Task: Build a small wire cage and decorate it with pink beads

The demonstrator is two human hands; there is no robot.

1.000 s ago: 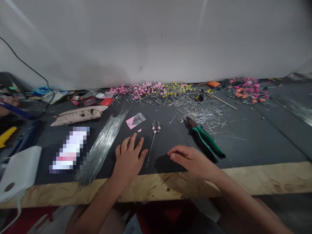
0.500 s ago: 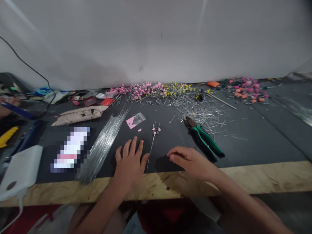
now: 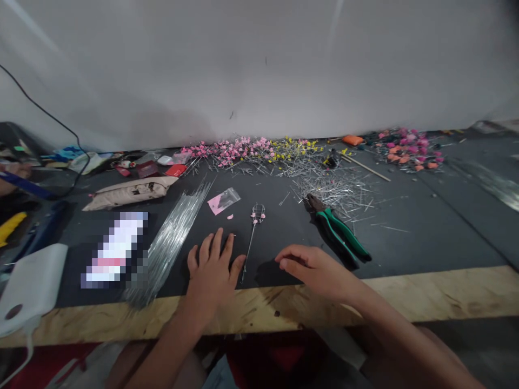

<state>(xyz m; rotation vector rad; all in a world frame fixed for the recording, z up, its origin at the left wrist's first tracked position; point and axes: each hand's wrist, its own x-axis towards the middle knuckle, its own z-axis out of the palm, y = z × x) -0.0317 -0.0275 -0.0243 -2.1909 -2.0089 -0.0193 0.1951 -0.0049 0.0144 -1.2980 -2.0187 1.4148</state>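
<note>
A thin wire piece with a small looped cage head and pink clay bits (image 3: 258,215) lies on the dark table. My left hand (image 3: 213,270) rests palm down left of its stem, fingers spread, thumb close beside the wire. To the right of the stem is my right hand (image 3: 314,270), loosely curved, with a gap between thumb and index finger. Nothing shows in it, though its palm side is hidden. Green-and-black pliers (image 3: 338,229) lie just beyond it. Past my left fingertips are a small pink bit (image 3: 230,216) and a clear bag with pink material (image 3: 224,200).
A bundle of straight wires (image 3: 174,232) and a blurred-out phone (image 3: 117,248) lie left. Pink and yellow topped wires (image 3: 251,150) line the wall, with loose wire pieces (image 3: 336,186) nearby. A white power bank (image 3: 36,286) sits at the left edge; another person's hand (image 3: 14,175) is beyond.
The view has shifted very slightly, moving everything a little left. Both hands keep nearly the same pose, and the wire piece stays in place.
</note>
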